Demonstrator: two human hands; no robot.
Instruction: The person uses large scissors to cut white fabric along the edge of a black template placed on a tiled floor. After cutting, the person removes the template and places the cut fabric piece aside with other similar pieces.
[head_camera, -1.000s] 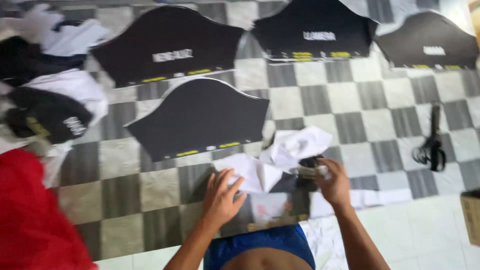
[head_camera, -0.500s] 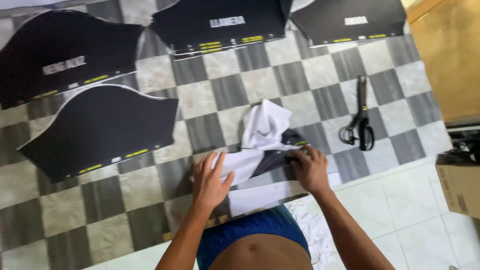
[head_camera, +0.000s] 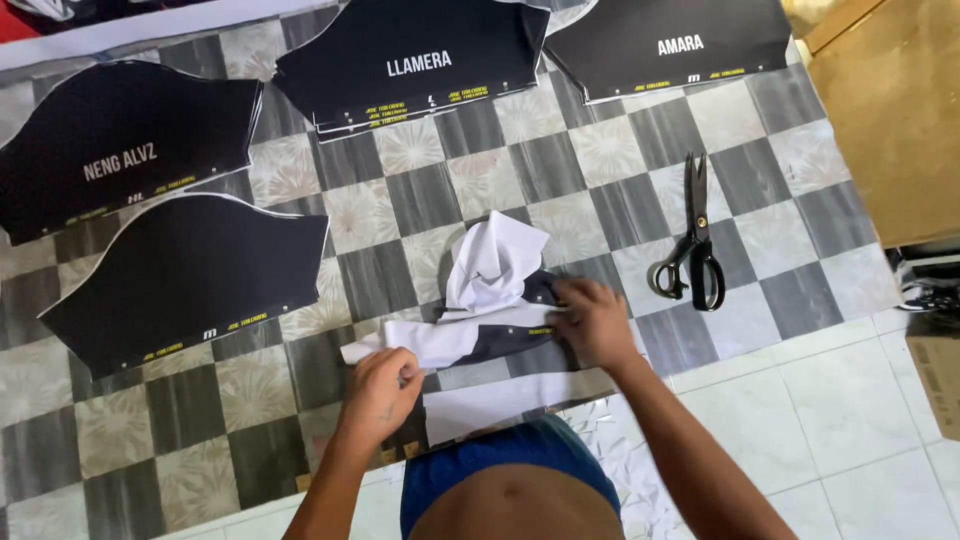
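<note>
A crumpled white and black fabric piece (head_camera: 492, 275) lies on the checkered floor mat (head_camera: 420, 200) in front of me. My left hand (head_camera: 380, 388) pinches its white lower left edge, fingers curled closed. My right hand (head_camera: 592, 320) presses flat on the right side of the same fabric. A white paper sheet (head_camera: 500, 398) lies just under both hands, near my blue shorts.
Black scissors (head_camera: 690, 245) lie on the mat to the right of my right hand. Several black cut garment panels (head_camera: 180, 280) with white lettering are spread at the left and top. A wooden cabinet (head_camera: 890, 110) stands at right, a cardboard box (head_camera: 935, 370) beside it.
The view has swung right and down. Both hands stayed on the fabric; my left hand went from flat on it to pinching its left edge.
</note>
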